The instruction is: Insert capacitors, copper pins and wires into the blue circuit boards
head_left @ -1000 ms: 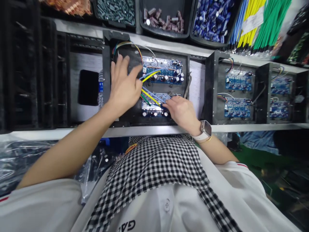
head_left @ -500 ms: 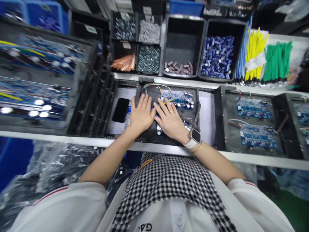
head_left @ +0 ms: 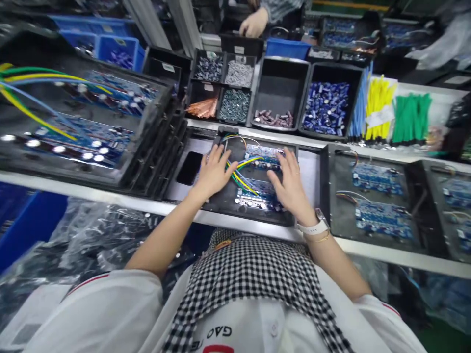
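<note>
A black tray (head_left: 221, 200) lies before me with two blue circuit boards in it, an upper board (head_left: 270, 153) and a lower board (head_left: 257, 198). Yellow, green and blue wires (head_left: 241, 171) run from near my left hand onto both boards. My left hand (head_left: 215, 171) lies over the tray's left side, fingers spread, beside the wires; whether it presses on them I cannot tell. Over the right ends of the boards is my right hand (head_left: 290, 184), fingers apart and holding nothing. Its palm hides part of the lower board.
Left of the tray lies a black phone (head_left: 189, 168); stacked trays (head_left: 147, 162) with wired boards stand beyond. Behind are bins of blue capacitors (head_left: 327, 108) and small parts, plus yellow wires (head_left: 380, 105) and green wires (head_left: 411, 117). Another person's hand (head_left: 254, 23) is at the back.
My right hand has moved right, away from my left hand, uncovering the wires and more of the lower board. My left hand stays on the tray's left side. The view has tilted up.
</note>
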### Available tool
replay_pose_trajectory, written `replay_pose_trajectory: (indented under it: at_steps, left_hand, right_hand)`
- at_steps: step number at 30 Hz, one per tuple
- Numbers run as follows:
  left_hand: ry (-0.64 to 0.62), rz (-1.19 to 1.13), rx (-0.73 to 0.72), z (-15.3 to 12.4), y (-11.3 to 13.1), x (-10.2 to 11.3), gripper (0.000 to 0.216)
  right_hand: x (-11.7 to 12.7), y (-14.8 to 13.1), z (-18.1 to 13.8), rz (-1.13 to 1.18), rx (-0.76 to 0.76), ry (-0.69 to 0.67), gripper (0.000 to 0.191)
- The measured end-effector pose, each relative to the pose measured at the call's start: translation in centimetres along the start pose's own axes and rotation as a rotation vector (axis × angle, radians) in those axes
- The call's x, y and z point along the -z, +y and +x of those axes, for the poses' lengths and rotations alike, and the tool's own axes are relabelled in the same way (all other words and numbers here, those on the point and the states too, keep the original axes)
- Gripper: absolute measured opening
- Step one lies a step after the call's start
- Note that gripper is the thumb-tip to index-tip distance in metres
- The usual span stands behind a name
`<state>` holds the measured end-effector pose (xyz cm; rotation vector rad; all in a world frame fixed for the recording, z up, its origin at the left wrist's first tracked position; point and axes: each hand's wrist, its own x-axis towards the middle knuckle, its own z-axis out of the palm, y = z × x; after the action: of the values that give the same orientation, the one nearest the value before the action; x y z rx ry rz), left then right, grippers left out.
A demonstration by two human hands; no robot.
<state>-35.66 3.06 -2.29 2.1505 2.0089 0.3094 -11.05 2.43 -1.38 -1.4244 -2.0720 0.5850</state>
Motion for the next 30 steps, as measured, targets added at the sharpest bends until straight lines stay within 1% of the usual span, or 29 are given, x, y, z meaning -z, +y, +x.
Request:
replay_pose_trajectory:
  at_steps: [2, 4, 7, 9, 12, 14, 16, 19, 23, 25, 27, 28, 30]
  left_hand:
    - [0.032, -0.114, 0.022, 0.3, -0.3, 0.3, 0.059]
    - [0.081, -0.198, 0.064, 0.1, -0.8, 0.8, 0.062]
    - [0.099, -0.208, 0.174, -1.3, -1.9, 1.7, 0.066]
    - [0.049, -0.177, 0.247, -2.6, -2.5, 2.1, 0.066]
    - [-0.052, -0.105, 0.333, -4.3, -2.8, 2.3, 0.063]
    - [-0.077, -0.046, 0.368, -4.9, -2.5, 2.3, 0.06]
    - [-0.078, 0.006, 0.383, -5.1, -1.9, 2.3, 0.055]
    - [-0.078, 0.056, 0.402, -5.0, -1.3, 2.1, 0.044]
    - [-0.051, 0.082, 0.424, -4.9, -1.1, 2.2, 0.037]
    - [-0.035, 0.084, 0.422, -5.0, -0.8, 2.8, 0.036]
    - [-0.016, 0.085, 0.409, -5.0, -0.4, 4.2, 0.036]
    - [-0.005, 0.087, 0.401, -4.9, -0.3, 5.2, 0.036]
    - [0.02, 0.091, 0.38, -4.6, -0.2, 7.9, 0.036]
  right_hand:
    - [1.8, 2.3, -1.5, 0.034, -0.144, 0.048, 0.066]
    - [2.6, 4.4, -3.2, 0.105, -0.286, 0.05, 0.073]
    - [2.0, 6.3, -5.2, 0.293, -0.467, 0.03, 0.081]
    - [1.2, 6.5, -5.8, 0.422, -0.56, 0.044, 0.085]
    - [0.5, 5.8, -6.0, 0.562, -0.623, 0.055, 0.088]
    - [0.3, 5.2, -5.9, 0.613, -0.653, 0.035, 0.087]
    - [0.3, 4.6, -5.8, 0.64, -0.706, 0.034, 0.085]
    - [0.1, 4.3, -5.8, 0.711, -0.779, 0.098, 0.083]
    - [0.5, 3.7, -5.7, 0.832, -0.822, 0.145, 0.088]
    - [1.7, 2.9, -5.7, 0.856, -0.841, 0.166, 0.088]
    - [3.7, 1.8, -5.6, 0.849, -0.852, 0.165, 0.085]
    - [5.0, 1.0, -5.5, 0.832, -0.849, 0.159, 0.083]
    - [7.8, -0.8, -4.9, 0.787, -0.808, 0.13, 0.079]
